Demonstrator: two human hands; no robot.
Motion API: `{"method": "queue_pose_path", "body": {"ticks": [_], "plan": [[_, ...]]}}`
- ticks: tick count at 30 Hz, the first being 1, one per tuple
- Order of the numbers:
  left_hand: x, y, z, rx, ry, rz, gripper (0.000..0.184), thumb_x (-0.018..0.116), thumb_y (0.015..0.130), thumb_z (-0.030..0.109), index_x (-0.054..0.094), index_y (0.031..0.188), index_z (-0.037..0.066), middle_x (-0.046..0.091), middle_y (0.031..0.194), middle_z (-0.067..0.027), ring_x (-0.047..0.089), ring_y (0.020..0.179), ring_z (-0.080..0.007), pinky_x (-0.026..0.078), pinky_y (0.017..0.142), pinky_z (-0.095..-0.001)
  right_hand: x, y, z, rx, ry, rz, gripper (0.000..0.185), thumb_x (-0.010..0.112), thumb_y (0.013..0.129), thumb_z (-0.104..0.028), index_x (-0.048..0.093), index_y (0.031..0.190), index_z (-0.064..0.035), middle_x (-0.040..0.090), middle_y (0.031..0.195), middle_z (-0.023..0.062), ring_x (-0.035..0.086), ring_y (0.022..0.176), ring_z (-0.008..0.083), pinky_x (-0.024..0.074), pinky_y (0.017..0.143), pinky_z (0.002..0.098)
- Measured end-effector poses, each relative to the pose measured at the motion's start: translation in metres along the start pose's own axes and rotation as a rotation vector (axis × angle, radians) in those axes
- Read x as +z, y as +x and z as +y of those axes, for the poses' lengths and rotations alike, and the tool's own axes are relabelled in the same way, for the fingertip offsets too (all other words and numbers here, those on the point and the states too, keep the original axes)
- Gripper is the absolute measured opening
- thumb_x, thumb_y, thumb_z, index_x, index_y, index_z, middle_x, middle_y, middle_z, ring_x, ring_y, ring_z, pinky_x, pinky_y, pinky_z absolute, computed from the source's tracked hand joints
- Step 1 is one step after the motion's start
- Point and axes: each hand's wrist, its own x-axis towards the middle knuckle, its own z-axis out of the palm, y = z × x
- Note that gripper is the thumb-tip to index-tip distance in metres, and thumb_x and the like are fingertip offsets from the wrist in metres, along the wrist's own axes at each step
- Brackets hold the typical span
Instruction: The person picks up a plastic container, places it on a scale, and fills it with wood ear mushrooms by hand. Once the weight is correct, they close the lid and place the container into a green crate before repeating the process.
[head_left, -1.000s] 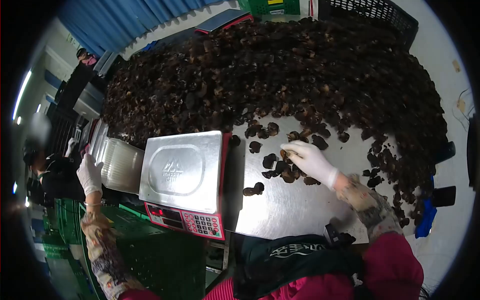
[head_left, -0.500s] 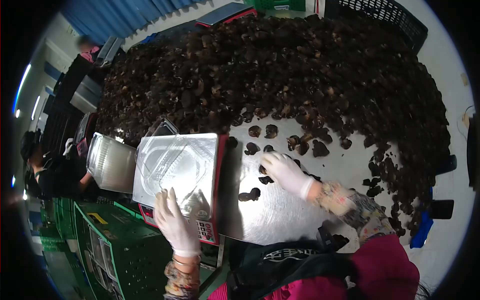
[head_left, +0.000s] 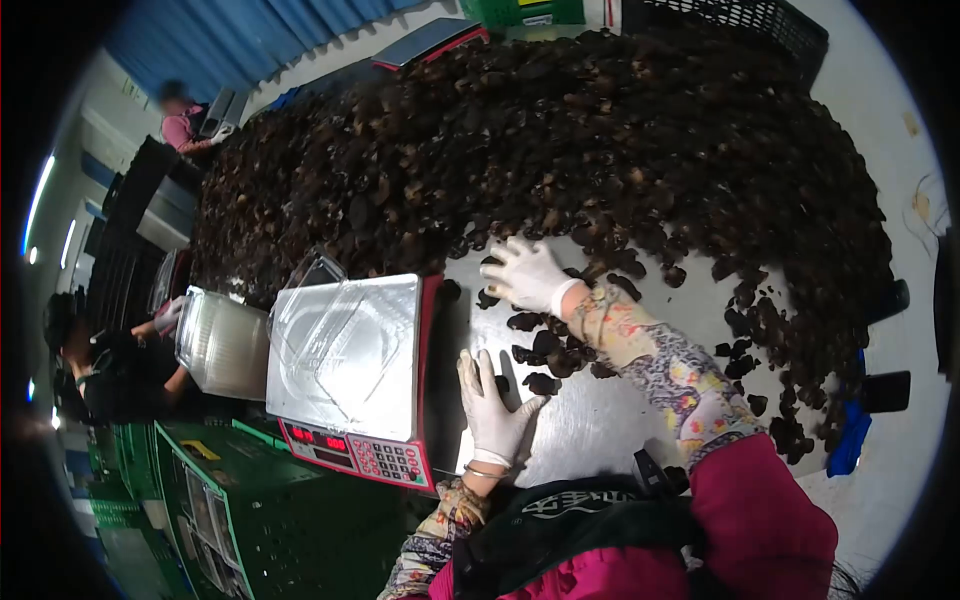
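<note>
My left hand (head_left: 492, 412), in a white glove, is spread over the metal table (head_left: 590, 430) just right of the scale, beside a few dark mushroom-like pieces. My right hand (head_left: 527, 275), also gloved, is open with fingers apart at the near edge of the big dark heap (head_left: 430, 160). Loose dark pieces (head_left: 548, 345) lie between and right of the hands. On the silver plate of the red scale (head_left: 345, 355) rests an open clear plastic box (head_left: 325, 300). A stack of clear boxes (head_left: 222, 345) stands left of the scale.
Green crates (head_left: 290, 520) stand below the table at the left. A black crate (head_left: 745, 25) and a second scale (head_left: 430, 42) are behind the heap. One co-worker (head_left: 110, 350) is at the left, another (head_left: 182, 120) farther back. A blue cloth (head_left: 848, 438) lies at the right.
My left hand has left the box stack, passed over the scale, where a clear box now lies, and moved right to the table. My right hand has shifted left and up, its fingers now spread.
</note>
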Motion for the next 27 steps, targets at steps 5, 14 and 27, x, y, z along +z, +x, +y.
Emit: {"method": "queue_pose_path", "body": {"ticks": [5, 14, 27], "plan": [[0.004, 0.005, -0.005, 0.019, -0.152, 0.037, 0.117, 0.088, 0.055, 0.036, 0.024, 0.146, 0.0, 0.017, 0.151, -0.0279, 0.024, 0.139, -0.0417, 0.028, 0.112, -0.0441, -0.016, -0.069, -0.052, -0.032, 0.083, -0.175, 0.029, 0.059, 0.087, -0.026, 0.064, 0.111, -0.0117, 0.06, 0.111, 0.0043, 0.054, 0.111, 0.0231, 0.0407, 0.09, 0.0398], [-0.001, 0.025, -0.009, 0.078, -0.07, -0.035, 0.121, 0.088, 0.051, 0.043, 0.026, 0.147, 0.005, 0.022, 0.151, -0.0254, 0.019, 0.14, -0.0423, 0.021, 0.114, -0.0489, -0.044, -0.113, 0.026, 0.416, -0.064, 0.277, 0.041, 0.052, 0.092, -0.042, 0.06, 0.124, -0.0175, 0.041, 0.141, 0.0117, 0.03, 0.135, 0.0346, 0.0228, 0.108, 0.0576], [-0.004, 0.043, 0.002, 0.203, -0.18, -0.212, 0.116, 0.088, 0.051, 0.041, 0.031, 0.145, 0.004, 0.034, 0.145, -0.0262, 0.036, 0.132, -0.0418, 0.033, 0.108, -0.0452, -0.047, -0.136, -0.016, 0.155, 0.361, 0.155, 0.046, 0.049, 0.094, -0.043, 0.056, 0.126, -0.0106, 0.042, 0.14, 0.0153, 0.038, 0.13, 0.0323, 0.0323, 0.104, 0.05]]}}
